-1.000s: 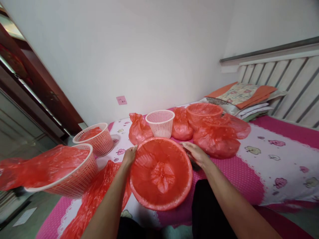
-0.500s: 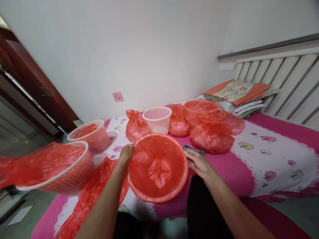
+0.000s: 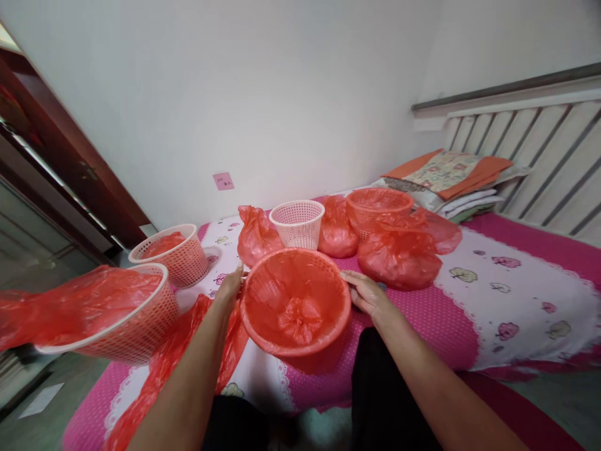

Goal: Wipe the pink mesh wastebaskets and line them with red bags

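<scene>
seemingly round basket [image 3: 295,300], red-lined, bag bunched inside.

Bare forearms, no sleeves; black trousers [image 3: 389,401].

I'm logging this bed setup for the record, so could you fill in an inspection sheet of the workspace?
Surface: bed with a pink and white leaf-print sheet.
Job's things: lined basket, red bag fitted over its rim, tilted toward the camera.
Clutter: bare white basket; three more baskets with red bags; stuffed red bags; loose red bag at the near edge.
Grippers: left hand and right hand each grip the lined basket's rim on opposite sides.
Cables: nothing seen.
Surroundings: white wall, pink note, slatted headboard, folded bedding, dark wooden door.
</scene>
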